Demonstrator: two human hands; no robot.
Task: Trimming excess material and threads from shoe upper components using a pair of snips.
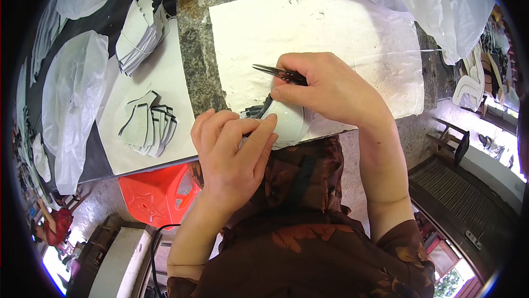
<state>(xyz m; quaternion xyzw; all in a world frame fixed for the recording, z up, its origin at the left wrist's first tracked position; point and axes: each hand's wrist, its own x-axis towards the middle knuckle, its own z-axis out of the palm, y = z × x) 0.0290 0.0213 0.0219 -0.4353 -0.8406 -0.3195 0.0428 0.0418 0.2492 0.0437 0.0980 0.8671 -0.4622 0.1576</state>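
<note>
My right hand grips a small pair of black snips, its blades pointing left over a white mat. My left hand pinches a stack of white, dark-edged cut pieces at the near edge of the stone table. The two hands meet at the stack, right thumb pressing on its top piece. Most of the stack is hidden under my fingers.
Several more cut pieces lie fanned on a white board at the left, with a banded bundle behind them. Clear plastic bags lie at the left and far right. A red plastic stool stands below the table.
</note>
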